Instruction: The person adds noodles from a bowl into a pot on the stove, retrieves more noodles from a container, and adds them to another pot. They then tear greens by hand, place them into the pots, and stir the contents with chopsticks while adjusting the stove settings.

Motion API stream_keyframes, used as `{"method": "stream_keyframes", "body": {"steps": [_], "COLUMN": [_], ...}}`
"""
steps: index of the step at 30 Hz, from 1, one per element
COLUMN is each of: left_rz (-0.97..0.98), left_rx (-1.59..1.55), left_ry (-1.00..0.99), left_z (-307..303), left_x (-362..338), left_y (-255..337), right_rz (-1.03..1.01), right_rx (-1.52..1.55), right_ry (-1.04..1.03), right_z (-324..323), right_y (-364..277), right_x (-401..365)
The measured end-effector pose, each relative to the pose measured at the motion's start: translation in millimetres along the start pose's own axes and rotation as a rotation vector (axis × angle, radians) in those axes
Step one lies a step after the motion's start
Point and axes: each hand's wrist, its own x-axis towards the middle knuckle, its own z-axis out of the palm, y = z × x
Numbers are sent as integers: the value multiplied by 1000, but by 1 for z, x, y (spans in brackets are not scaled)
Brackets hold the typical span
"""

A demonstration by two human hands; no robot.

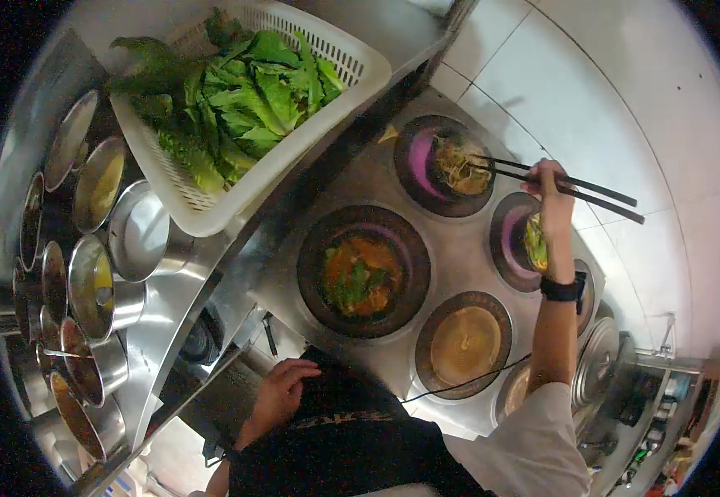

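Note:
My right hand (549, 177) grips a pair of long dark chopsticks (604, 205). Their tips reach into the far pot, where thin pale noodles (462, 168) lie beside a purple inner wall. Under my right forearm is another pot with green leaves (535, 240), partly covered by the arm. In front of my body sits a large pot of reddish broth with greens (362, 277). My left hand (284, 391) is low by my black apron (327, 422), its fingers loosely extended, with nothing visible in them.
A white plastic basket (360, 62) of leafy greens (260, 95) stands at the upper left. Several steel containers (140, 232) line the left counter. A pot of cloudy tan liquid (465, 344) is at the near right, crossed by a dark cord (476, 383). White tiles (592, 99) rise behind.

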Motion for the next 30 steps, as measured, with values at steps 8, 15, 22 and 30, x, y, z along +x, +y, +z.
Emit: {"method": "stream_keyframes", "body": {"steps": [8, 15, 22, 30], "left_rz": [-25, -26, -85, -64], "left_rx": [-61, -36, -22, -112], "left_ry": [20, 62, 61, 46], "left_z": [-18, -26, -33, -42], "left_x": [1, -7, -19, -14], "left_y": [13, 0, -10, -5], "right_rz": [-175, -74, -186, -118], "right_rx": [35, 424, 361, 186], "right_ry": [58, 92, 122, 237], "right_z": [46, 173, 201, 166], "right_y": [-11, 49, 69, 75], "right_x": [-12, -20, -17, -33]}}
